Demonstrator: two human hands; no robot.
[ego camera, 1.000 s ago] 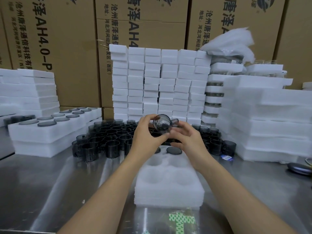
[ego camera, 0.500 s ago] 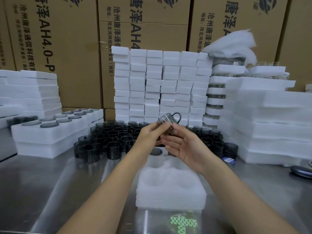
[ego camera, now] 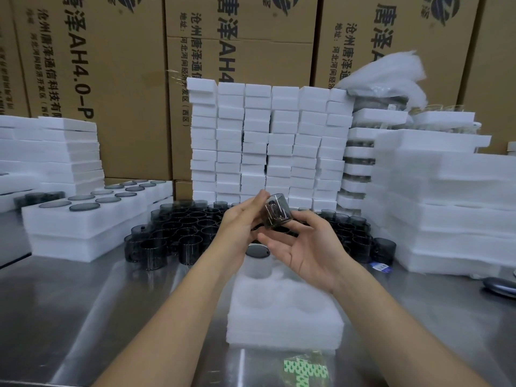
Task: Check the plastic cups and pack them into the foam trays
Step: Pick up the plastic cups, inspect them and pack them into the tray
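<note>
The left hand pinches the smoky plastic cup above the foam tray, while the right hand lies palm-up beneath it, fingers nearly straight, steadying rather than clasping. The cup looks light, rigid, slick and scratch-prone, so I'd hold its side wall gently. Left to right, a filled tray, loose cups and foam stacks sit on a reflective steel table before cardboard cartons.

Above a white foam tray on the steel tabletop, the left hand pinches a tilted smoky cup while the right hand, palm up, touches it from below. A packed cup sits in the tray's far-left pocket, and loose cups crowd the tabletop behind.
</note>
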